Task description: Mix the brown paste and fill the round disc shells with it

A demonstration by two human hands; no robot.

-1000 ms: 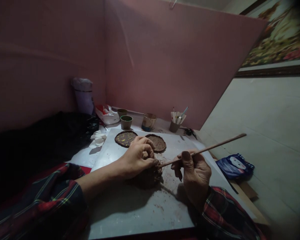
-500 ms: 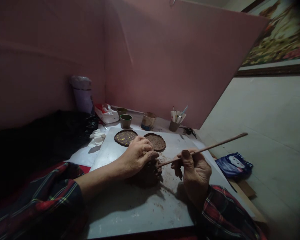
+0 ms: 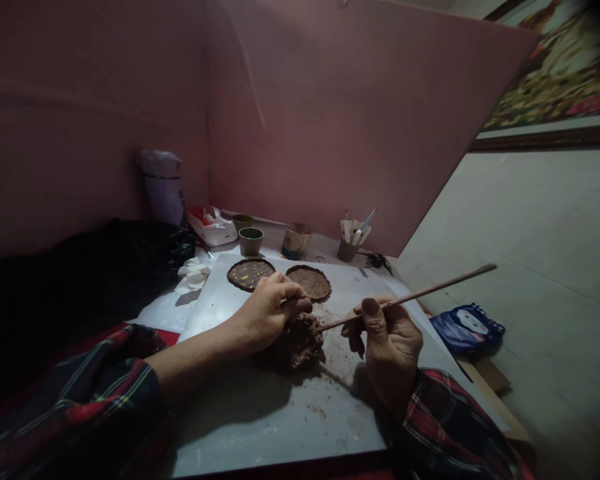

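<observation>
A rough lump of dark brown clay (image 3: 303,343) rests on the white board, with crumbs around it. My left hand (image 3: 277,307) is over the lump's upper left side, thumb and fingers pinched together; what they hold, if anything, is too small to tell. In my right hand (image 3: 387,340) is a long thin brown stick (image 3: 440,287), gripped between thumb and fingers. Its lower tip touches or nearly touches the right side of the clay. Behind my left hand lie two round flat brown discs, one with yellow specks (image 3: 250,274), the other plain (image 3: 311,283).
Along the back stand green cups (image 3: 251,243), a stained jar (image 3: 296,241) and a pot of pens (image 3: 349,251). White pieces (image 3: 193,275) and a black bag (image 3: 110,267) lie left. A blue pouch (image 3: 467,328) is at the right.
My left hand has drawn its fingers in and shifted slightly, uncovering more of the lump's top. My right hand and the stick have hardly moved.
</observation>
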